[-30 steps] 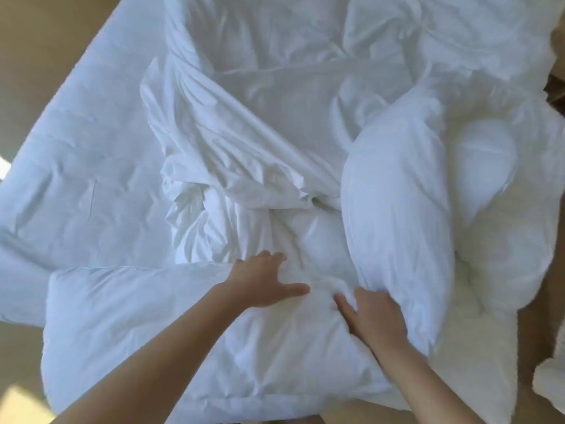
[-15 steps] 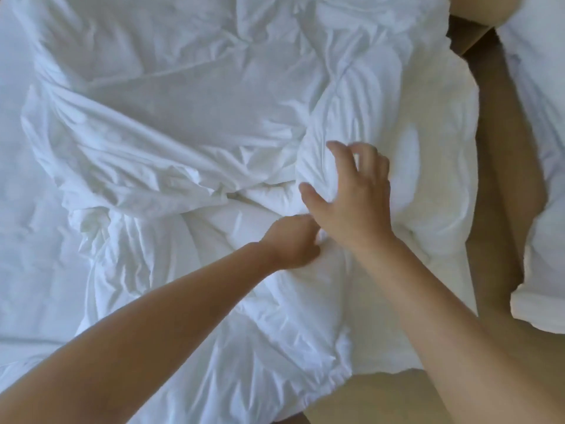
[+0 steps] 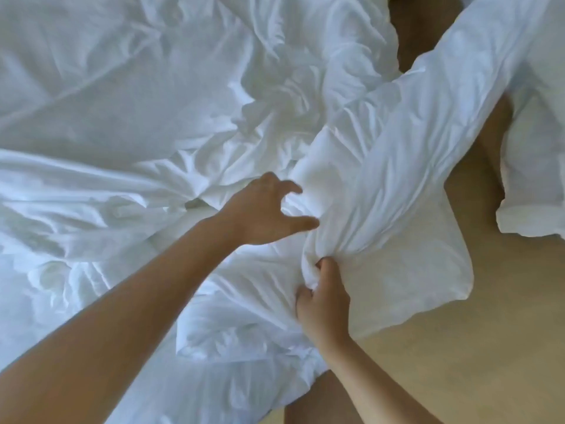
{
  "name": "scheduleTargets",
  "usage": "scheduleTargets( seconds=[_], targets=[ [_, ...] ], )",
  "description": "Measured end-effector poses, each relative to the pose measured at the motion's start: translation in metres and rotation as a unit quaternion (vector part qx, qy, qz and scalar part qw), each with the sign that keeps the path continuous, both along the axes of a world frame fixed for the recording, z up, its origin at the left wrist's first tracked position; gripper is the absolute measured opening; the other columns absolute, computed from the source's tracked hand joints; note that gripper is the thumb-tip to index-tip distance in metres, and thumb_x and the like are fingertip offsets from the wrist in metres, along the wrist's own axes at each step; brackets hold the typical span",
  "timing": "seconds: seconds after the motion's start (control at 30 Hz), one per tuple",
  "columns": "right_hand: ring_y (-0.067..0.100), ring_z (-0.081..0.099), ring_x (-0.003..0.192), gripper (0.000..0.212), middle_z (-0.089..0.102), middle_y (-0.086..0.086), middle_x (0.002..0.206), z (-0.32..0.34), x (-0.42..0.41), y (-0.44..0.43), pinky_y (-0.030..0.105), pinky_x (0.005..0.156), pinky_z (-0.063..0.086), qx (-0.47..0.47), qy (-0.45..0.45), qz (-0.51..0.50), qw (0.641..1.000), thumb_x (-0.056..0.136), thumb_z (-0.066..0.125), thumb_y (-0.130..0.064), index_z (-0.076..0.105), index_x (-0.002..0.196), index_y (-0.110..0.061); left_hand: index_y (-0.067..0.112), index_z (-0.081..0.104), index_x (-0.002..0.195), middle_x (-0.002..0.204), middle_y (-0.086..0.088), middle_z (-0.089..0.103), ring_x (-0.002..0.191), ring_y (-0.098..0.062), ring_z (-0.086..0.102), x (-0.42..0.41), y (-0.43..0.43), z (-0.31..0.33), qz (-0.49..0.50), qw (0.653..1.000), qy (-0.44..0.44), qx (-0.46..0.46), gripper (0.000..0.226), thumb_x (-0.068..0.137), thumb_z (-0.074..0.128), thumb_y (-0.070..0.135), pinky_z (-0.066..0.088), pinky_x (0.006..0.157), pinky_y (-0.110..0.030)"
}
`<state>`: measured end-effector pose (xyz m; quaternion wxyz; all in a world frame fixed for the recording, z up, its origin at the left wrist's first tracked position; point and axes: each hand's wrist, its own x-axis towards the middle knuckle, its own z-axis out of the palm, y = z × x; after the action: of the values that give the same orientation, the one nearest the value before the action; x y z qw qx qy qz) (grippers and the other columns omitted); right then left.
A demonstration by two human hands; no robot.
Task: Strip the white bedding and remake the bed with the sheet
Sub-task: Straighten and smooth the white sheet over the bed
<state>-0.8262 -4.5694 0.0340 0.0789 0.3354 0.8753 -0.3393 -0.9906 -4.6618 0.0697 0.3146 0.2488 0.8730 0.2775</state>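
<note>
A bed covered in rumpled white bedding (image 3: pixel 146 111) fills the view ahead of and to the left of both hands; a tan wooden floor (image 3: pixel 464 362) shows to the right of the hands and below them; the rest of the room cannot be seen; there is one creased heap of sheet and cover, two pillows, two bare forearms and two hands; the left hand (image 3: pixel 263 211) reaches forward from the lower left, palm down over the heap, fingers spread and loosely bent around nothing, its thumb tip touching a fold of the pillow (image 3: pixel 406 154); the right hand (image 3: pixel 324 301) sits nearer the body, just below and right of the left hand, its fingers curled tight around a bunched end of that pillow; from this grip the pillow stretches up and away to the far right, partly over the bed edge and partly over the floor, one loose corner hanging just right of the right hand; the second pillow (image 3: pixel 538 166) lies on the floor, well apart to the right of both hands.
</note>
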Motion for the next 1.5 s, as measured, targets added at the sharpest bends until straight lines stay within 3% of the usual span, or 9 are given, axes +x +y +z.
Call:
scheduleTargets(
  seconds=[0.13, 0.37, 0.5, 0.63, 0.77, 0.93, 1.03, 1.2, 1.5],
  targets=[
    [0.025, 0.052, 0.107, 0.037, 0.052, 0.006, 0.111, 0.013, -0.002, -0.024, 0.024, 0.086, 0.037, -0.03, -0.008, 0.115, 0.993, 0.086, 0.054, -0.013, 0.045, 0.121, -0.009, 0.036, -0.011, 0.148, 0.155, -0.012, 0.006, 0.142, -0.03, 0.01, 0.005, 0.113, -0.013, 0.061, 0.998, 0.022, 0.021, 0.123, 0.06, 0.067, 0.073, 0.02, 0.11, -0.053],
    [0.019, 0.055, 0.098, 0.023, 0.06, 0.0, 0.102, 0.055, -0.034, 0.155, 0.034, 0.085, 0.044, -0.083, 0.062, 0.268, 0.958, 0.086, 0.062, -0.029, 0.06, 0.105, -0.015, 0.023, 0.042, 0.137, 0.117, -0.007, 0.046, 0.105, -0.027, 0.05, 0.024, 0.155, -0.047, -0.217, 0.953, 0.19, -0.094, 0.049, 0.089, 0.052, 0.021, 0.039, 0.069, -0.032],
    [0.033, 0.02, 0.14, 0.083, 0.025, 0.011, 0.152, 0.035, -0.088, 0.257, 0.051, 0.109, 0.018, 0.178, 0.034, 0.328, 0.927, 0.076, 0.068, -0.052, 0.032, 0.145, -0.023, 0.021, 0.061, 0.116, 0.111, -0.003, 0.053, 0.103, -0.024, 0.053, 0.059, 0.142, -0.026, -0.319, 0.923, 0.176, -0.124, 0.035, 0.083, 0.051, 0.014, 0.045, 0.075, -0.031],
    [0.024, 0.018, 0.143, 0.106, 0.024, 0.003, 0.154, -0.006, -0.117, 0.285, 0.053, 0.112, 0.009, 0.135, -0.111, 0.409, 0.895, 0.065, 0.062, -0.074, 0.01, 0.148, -0.035, 0.027, 0.066, 0.055, 0.065, 0.011, 0.06, 0.059, -0.011, 0.06, 0.085, 0.105, 0.007, -0.34, 0.919, 0.153, -0.131, 0.023, 0.039, 0.083, 0.025, 0.045, 0.054, -0.014],
    [0.024, 0.05, 0.126, 0.074, 0.051, 0.002, 0.14, -0.057, -0.04, 0.227, 0.032, 0.099, 0.04, -0.104, -0.215, 0.448, 0.861, 0.082, 0.055, -0.065, 0.032, 0.144, -0.03, 0.028, 0.065, 0.102, 0.11, 0.014, 0.057, 0.108, -0.007, 0.055, 0.081, 0.078, 0.027, -0.299, 0.898, -0.043, -0.318, 0.025, 0.077, 0.062, 0.03, 0.042, 0.089, -0.019],
    [0.021, 0.032, 0.136, 0.075, 0.032, -0.002, 0.151, -0.088, 0.044, 0.179, 0.034, 0.109, 0.027, -0.127, -0.266, 0.411, 0.863, 0.089, 0.041, -0.063, 0.021, 0.151, -0.026, 0.042, 0.055, 0.114, 0.094, 0.029, 0.057, 0.09, 0.009, 0.053, 0.019, 0.137, 0.038, -0.091, 0.989, 0.017, -0.117, 0.039, 0.081, 0.048, 0.061, 0.035, 0.072, -0.008],
    [0.023, 0.047, 0.125, 0.064, 0.049, -0.002, 0.138, -0.085, 0.009, 0.206, 0.032, 0.1, 0.039, -0.17, -0.276, 0.403, 0.856, 0.081, 0.056, -0.057, 0.044, 0.137, -0.031, 0.027, 0.042, 0.136, 0.127, 0.007, 0.052, 0.116, -0.015, 0.048, -0.022, 0.185, -0.009, -0.131, 0.949, 0.253, -0.133, 0.048, 0.092, 0.045, 0.045, 0.034, 0.092, -0.029],
    [0.036, 0.055, 0.108, 0.043, 0.059, 0.013, 0.115, -0.086, -0.051, 0.308, 0.039, 0.088, 0.047, 0.086, -0.015, 0.259, 0.962, 0.07, 0.071, -0.01, 0.062, 0.112, -0.005, 0.019, 0.002, 0.15, 0.15, -0.009, 0.021, 0.137, -0.028, 0.024, -0.032, 0.257, -0.108, -0.235, 0.896, 0.258, -0.275, 0.082, 0.09, 0.053, 0.044, 0.02, 0.109, -0.05],
    [0.032, 0.053, 0.101, 0.039, 0.055, 0.015, 0.114, -0.139, -0.125, 0.377, 0.037, 0.073, 0.047, 0.061, 0.12, 0.003, 0.991, 0.08, 0.068, -0.015, 0.053, 0.113, -0.001, 0.008, 0.05, 0.114, 0.083, -0.007, 0.066, 0.067, -0.033, 0.065, 0.004, 0.318, -0.097, -0.174, 0.954, 0.198, -0.145, 0.037, 0.084, 0.061, 0.025, 0.043, 0.055, -0.031]
  ],
)
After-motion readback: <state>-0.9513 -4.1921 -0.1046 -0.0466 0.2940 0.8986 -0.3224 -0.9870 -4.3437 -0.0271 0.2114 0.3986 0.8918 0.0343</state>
